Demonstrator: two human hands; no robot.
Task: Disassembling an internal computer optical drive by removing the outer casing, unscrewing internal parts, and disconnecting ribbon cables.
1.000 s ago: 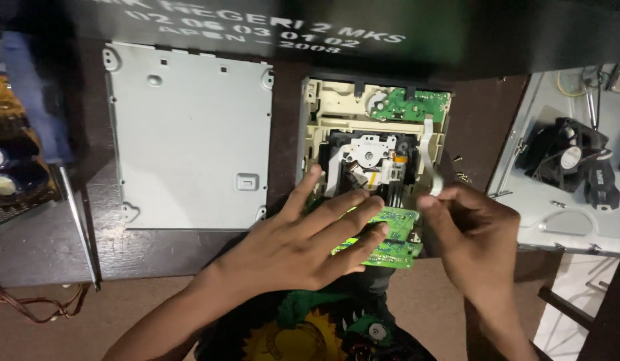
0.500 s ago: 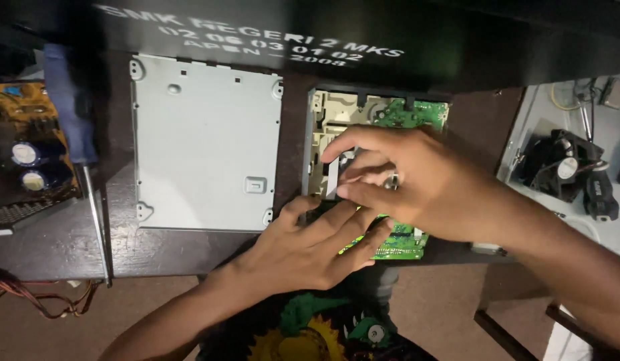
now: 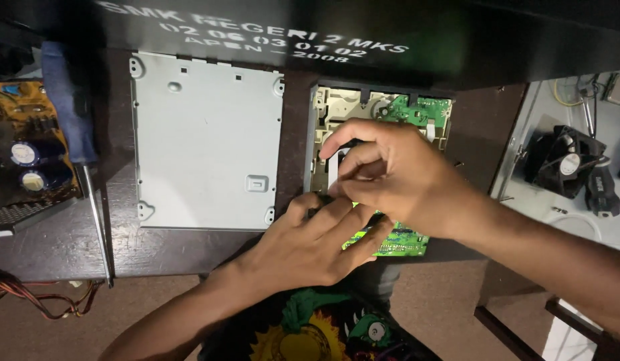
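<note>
An opened optical drive [image 3: 315, 134] lies on the dark table, with a green circuit board [image 3: 420, 110] at its far end. A second green circuit board [image 3: 400, 242] sticks out at its near end. My left hand [image 3: 310, 247] lies flat on that near board, fingers spread, pressing on it. My right hand [image 3: 397, 177] reaches in from the right over the middle of the drive. Its thumb and fingertips pinch a small white piece [image 3: 332, 170] at the drive's left inner side. The drive's mechanism is hidden under both hands.
A grey metal cover plate [image 3: 206, 140] lies left of the drive. Further left are a blue-handled screwdriver [image 3: 66, 100] and a circuit board with capacitors [image 3: 23, 154]. A black fan [image 3: 564, 160] sits on a white surface at right. Loose wires [image 3: 29, 294] hang at bottom left.
My right hand has moved from the drive's right edge across to its left inner side and closed its fingertips there. My left hand has stayed on the near board.
</note>
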